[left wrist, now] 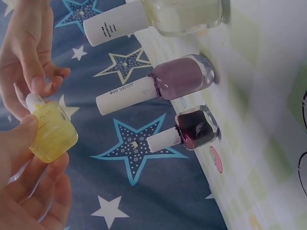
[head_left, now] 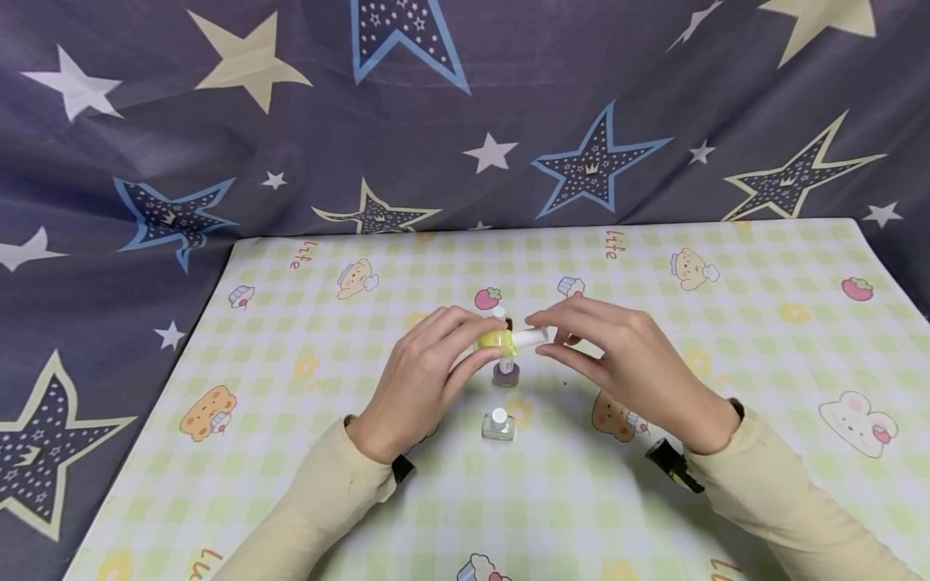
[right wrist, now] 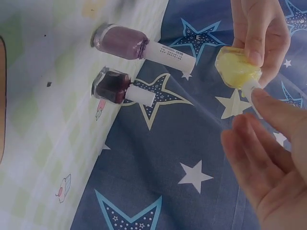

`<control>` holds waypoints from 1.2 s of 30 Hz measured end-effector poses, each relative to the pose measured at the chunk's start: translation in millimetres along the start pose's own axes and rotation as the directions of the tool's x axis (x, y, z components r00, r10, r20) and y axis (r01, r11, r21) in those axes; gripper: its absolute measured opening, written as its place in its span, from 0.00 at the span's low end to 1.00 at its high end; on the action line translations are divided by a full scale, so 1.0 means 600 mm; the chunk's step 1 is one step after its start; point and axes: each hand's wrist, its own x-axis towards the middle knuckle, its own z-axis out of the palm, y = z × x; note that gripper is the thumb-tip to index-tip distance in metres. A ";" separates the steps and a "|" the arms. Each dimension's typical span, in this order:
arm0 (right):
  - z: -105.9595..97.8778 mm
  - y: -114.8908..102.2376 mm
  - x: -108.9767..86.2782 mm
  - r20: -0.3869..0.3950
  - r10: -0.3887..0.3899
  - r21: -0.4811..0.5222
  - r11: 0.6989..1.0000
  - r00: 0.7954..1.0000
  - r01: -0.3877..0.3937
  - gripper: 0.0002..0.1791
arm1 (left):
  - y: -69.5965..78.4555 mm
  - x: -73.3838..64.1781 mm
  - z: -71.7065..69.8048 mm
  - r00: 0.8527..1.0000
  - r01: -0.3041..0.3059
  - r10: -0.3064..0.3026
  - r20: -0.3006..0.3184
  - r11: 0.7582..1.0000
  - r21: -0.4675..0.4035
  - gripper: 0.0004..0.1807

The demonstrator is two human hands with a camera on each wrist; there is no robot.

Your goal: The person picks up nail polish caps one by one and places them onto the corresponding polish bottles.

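Observation:
My left hand (head_left: 425,371) pinches a small glass bottle of yellow nail polish (head_left: 496,342) between thumb and fingers, holding it tipped on its side above the table. Its white cap (head_left: 530,337) points right, toward my right hand (head_left: 628,347), whose thumb and fingertips are around the cap. In the right wrist view, the right thumb lies on the cap (right wrist: 250,89) while the other fingers spread below. Behind and under the held bottle stands a mauve nail polish (left wrist: 180,79) with a long white cap. Farther back is a dark red one (left wrist: 196,127), partly hidden in the head view.
Nearer me on the table stands a pale, nearly clear nail polish (head_left: 498,428), upright with its white cap on. A green-and-white checked cloth (head_left: 363,516) with cartoon prints covers the table. Behind its far edge hangs a dark star-patterned curtain (head_left: 508,97).

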 end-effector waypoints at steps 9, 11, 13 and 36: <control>0.004 -0.001 0.000 -0.003 -0.027 -0.019 0.999 1.000 0.027 0.11 | 0.000 -0.003 0.001 1.000 0.008 -0.008 0.008 1.000 -0.020 0.16; 0.004 0.000 -0.001 0.003 -0.029 -0.025 0.999 1.000 0.029 0.10 | 0.000 -0.003 0.002 1.000 0.011 -0.010 0.011 1.000 -0.021 0.16; 0.005 0.001 -0.002 0.007 -0.028 -0.028 0.999 1.000 0.028 0.09 | 0.001 -0.003 0.003 1.000 0.014 -0.013 0.011 1.000 -0.021 0.16; 0.017 0.006 -0.007 0.023 0.119 0.037 0.992 0.993 -0.120 0.05 | 0.007 0.001 0.008 0.999 -0.014 0.013 -0.030 0.999 -0.044 0.14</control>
